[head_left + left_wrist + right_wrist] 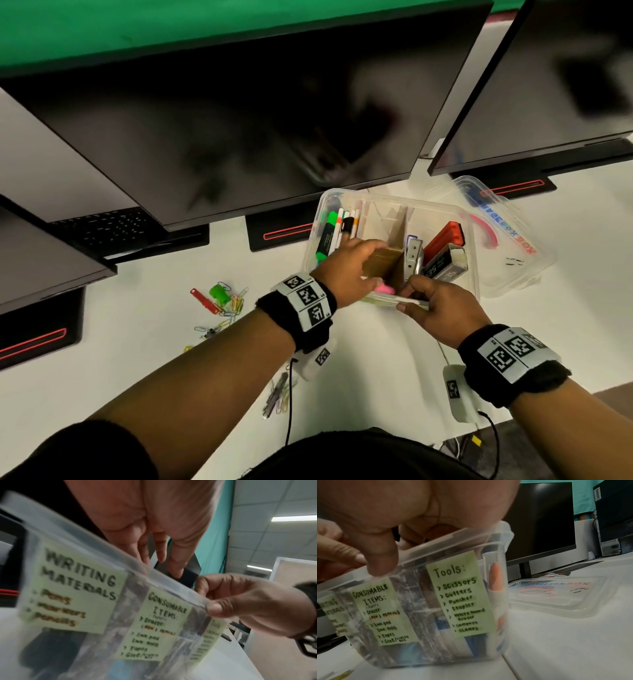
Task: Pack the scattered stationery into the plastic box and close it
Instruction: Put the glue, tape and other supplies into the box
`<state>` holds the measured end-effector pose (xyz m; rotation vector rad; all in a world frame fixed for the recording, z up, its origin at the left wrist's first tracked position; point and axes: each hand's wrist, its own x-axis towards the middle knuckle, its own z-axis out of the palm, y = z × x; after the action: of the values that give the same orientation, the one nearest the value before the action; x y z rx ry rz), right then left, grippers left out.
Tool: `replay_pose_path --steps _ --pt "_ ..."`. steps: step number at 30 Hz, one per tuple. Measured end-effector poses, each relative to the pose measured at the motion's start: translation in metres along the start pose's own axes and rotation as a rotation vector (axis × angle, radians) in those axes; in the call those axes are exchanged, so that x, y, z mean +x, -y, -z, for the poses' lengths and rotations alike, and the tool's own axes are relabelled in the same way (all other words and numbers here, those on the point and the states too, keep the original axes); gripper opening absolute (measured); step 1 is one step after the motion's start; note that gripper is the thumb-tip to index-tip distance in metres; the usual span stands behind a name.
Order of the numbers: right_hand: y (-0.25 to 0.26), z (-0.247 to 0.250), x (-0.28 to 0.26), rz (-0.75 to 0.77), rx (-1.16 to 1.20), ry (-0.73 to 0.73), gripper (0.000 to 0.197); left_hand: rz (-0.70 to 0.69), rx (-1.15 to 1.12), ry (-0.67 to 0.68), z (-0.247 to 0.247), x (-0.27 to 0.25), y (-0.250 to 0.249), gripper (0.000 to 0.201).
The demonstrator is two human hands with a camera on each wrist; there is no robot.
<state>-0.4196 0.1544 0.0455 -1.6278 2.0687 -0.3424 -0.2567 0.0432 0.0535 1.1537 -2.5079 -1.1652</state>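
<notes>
Packing step under way. Plastic box [445, 212] sits open on the bench [376, 359], its lid [513, 240] lying just beside it. Right hand [442, 313] pinches the near rim, steadying. Left hand [352, 270] reaches inside over the middle compartment (labelled consumables), fingers fairly straight; whether its grip holds the pink item [383, 288] is unclear. Paper clips [229, 305] lie loose on the bench to the left. Next, probably: gather those, then fetch the lid.
</notes>
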Motion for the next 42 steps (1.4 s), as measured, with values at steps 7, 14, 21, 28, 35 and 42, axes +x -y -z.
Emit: replay_pose_path --steps 7,14,21,28,35,42 --pt "0.007 -0.003 -0.003 0.02 -0.035 0.01 0.013 0.129 0.049 -0.36 0.067 -0.038 0.071 0.031" --pt "0.013 -0.002 -0.004 0.0 -0.021 0.01 0.022 0.584 0.341 -0.068 0.088 -0.083 0.191 0.036" --pt "0.031 -0.002 -0.003 0.167 0.069 -0.256 0.009 0.505 0.463 0.107 0.06 -0.088 0.202 0.045" --pt "0.106 -0.047 0.007 0.544 -0.005 -0.128 0.013 0.45 0.375 -0.011 0.056 -0.104 0.191 0.032" --pt "0.129 -0.141 0.056 0.438 -0.329 0.39 0.046 0.501 0.291 -0.126 0.079 -0.148 0.188 0.028" --pt "0.13 -0.168 0.073 0.416 -0.363 0.388 0.039 0.596 0.232 -0.089 0.083 -0.182 0.203 0.026"
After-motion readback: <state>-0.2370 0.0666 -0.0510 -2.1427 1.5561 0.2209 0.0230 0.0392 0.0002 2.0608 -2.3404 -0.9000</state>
